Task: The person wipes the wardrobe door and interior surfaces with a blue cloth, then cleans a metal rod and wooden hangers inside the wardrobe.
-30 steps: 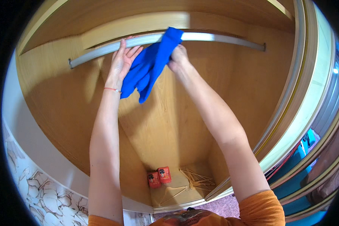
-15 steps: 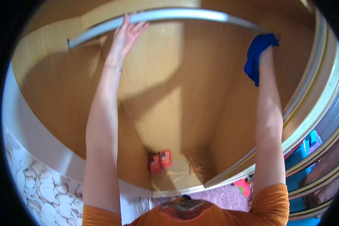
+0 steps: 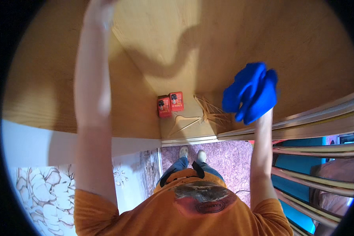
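a light-wood wardrobe [image 3: 161, 31] fills the scene as a blue cloth [image 3: 251, 88] is held up, bunched, on its right side, wooden hangers [image 3: 211, 116] and two red boxes [image 3: 176, 101] lying at the base; the right grip [image 3: 268, 111], mostly hidden, is closed around the cloth, while the left grip [image 3: 100, 7], cropped at top, cannot be read.

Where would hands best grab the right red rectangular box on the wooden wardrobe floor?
I'd probably grip the right red rectangular box near its right edge, from above right: that side looks free, while the left red rectangular box crowds the other.
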Action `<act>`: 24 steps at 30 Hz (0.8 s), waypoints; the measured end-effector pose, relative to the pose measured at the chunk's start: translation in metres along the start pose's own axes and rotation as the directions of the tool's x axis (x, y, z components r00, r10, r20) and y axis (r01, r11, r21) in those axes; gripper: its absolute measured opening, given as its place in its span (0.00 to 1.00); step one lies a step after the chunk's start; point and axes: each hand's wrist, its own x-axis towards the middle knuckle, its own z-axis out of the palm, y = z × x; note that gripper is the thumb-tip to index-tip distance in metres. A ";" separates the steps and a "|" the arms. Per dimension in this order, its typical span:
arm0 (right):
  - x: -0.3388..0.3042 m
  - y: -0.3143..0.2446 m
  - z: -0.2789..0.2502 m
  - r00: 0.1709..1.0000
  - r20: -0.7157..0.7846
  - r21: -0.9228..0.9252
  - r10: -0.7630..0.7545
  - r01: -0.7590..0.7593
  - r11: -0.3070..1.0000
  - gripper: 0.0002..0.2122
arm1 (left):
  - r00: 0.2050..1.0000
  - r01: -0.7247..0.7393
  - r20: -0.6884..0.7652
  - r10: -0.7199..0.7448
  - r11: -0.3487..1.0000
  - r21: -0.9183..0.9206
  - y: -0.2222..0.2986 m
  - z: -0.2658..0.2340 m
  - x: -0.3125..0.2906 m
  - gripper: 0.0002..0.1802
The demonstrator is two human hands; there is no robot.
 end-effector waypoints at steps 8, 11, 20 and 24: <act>-0.113 0.118 -0.031 0.992 0.066 -0.941 -0.106 0.097 0.323 0.17 | 0.661 0.682 0.261 -0.703 0.709 0.181 -0.144 0.223 -0.383 0.21; -0.157 0.177 -0.078 0.909 -0.382 -0.227 0.166 -0.267 0.936 0.21 | 0.677 0.669 0.173 -0.715 0.696 0.260 -0.137 0.261 -0.433 0.30; -0.216 0.243 -0.104 0.440 -0.879 0.071 0.183 -0.259 0.963 0.13 | 0.626 0.723 -0.115 -0.771 0.519 0.455 -0.176 0.283 -0.470 0.11; -0.248 0.276 -0.119 0.334 -0.917 0.067 0.217 -0.408 0.911 0.13 | 0.624 0.655 0.172 -0.762 0.631 0.417 -0.192 0.298 -0.505 0.13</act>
